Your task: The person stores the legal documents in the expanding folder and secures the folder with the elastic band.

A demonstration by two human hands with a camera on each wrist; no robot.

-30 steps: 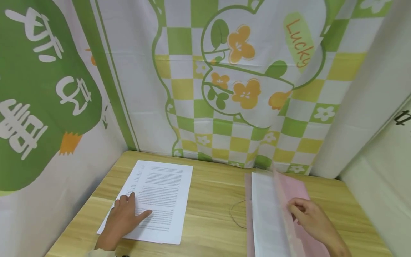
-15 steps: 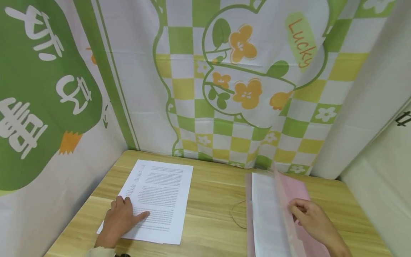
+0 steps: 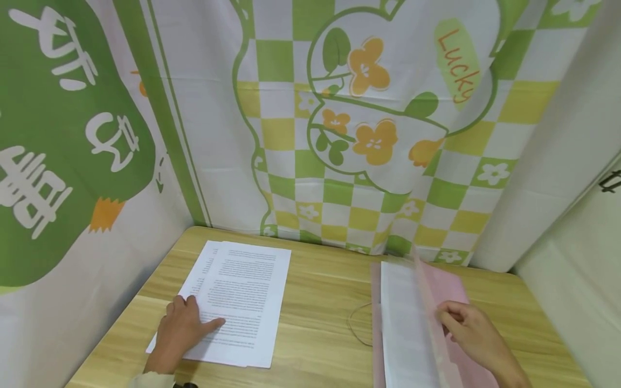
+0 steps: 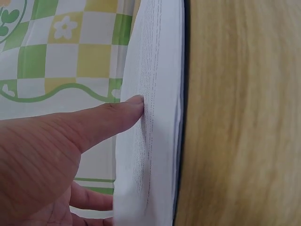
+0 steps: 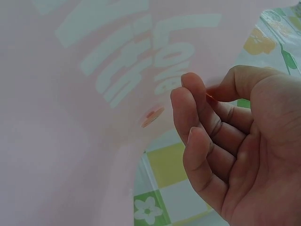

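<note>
- My left hand (image 3: 179, 328) rests on the printed pages (image 3: 242, 302), thumb straight out across the top sheet and the fingers loose along the left side, gripping nothing.
- My right hand (image 3: 468, 326) has its fingers curled, thumb to forefinger, pinching the raised cover of the pink folder (image 3: 448, 285); the wrist view is dim and the edge mostly hidden, so the exact spot between my fingertips is hard to make out.
- The printed pages lie on the left part of the wooden table (image 3: 320, 323), overlapping unevenly so that a strip of a lower sheet shows along the left.
- The folder lies at the right of the table, its cover tilted up; white sheets (image 3: 400, 318) lie inside.
- What's in the way: my left hand covers the lower left of the pages, and the lifted cover hides the right side of the sheets in the folder.
- A thin cord (image 3: 349, 321) loops out from the folder's left edge, towards the pages.
- Behind the table hangs a green, yellow and white checked curtain (image 3: 276, 134) with orange flowers.
- Writing: "Lucky" in orange on the curtain; "With" and "Love" in pale letters on the folder's cover, near a small round button (image 5: 153, 117). Big white characters (image 3: 36, 188) stand on green cloth to my left. The print on the pages is too small to read.
</note>
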